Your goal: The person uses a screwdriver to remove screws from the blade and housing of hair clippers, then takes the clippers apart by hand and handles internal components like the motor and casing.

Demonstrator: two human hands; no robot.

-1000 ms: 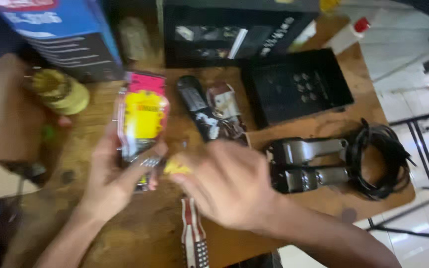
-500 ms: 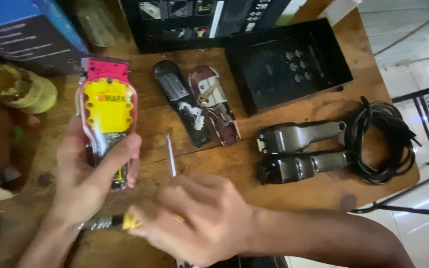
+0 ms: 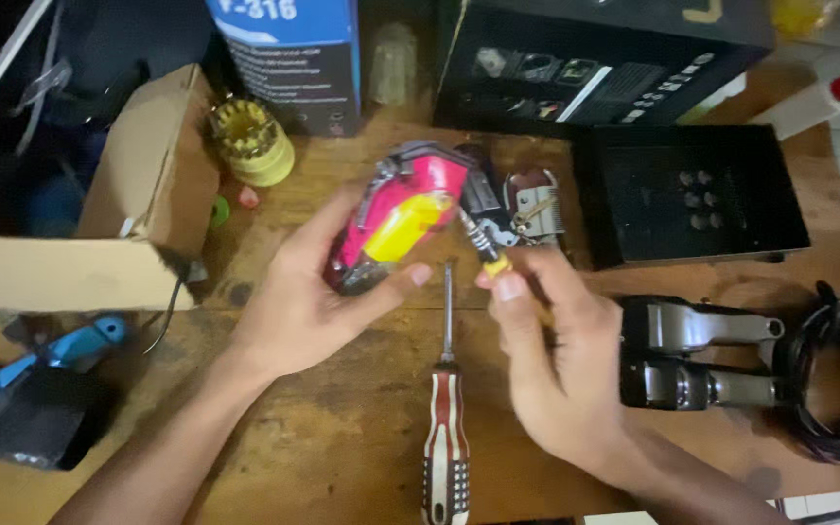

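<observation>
My left hand has tilted the pink-and-yellow plastic hair clipper sideways, gripping it; my right hand now pinches a small yellow-handled screwdriver, tip at its end.

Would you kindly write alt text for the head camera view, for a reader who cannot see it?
Over a wooden workbench, the left hand holds a pink and yellow hair clipper while the right hand sets a small yellow-handled screwdriver against it. A red and white striped screwdriver lies between the hands.
</observation>
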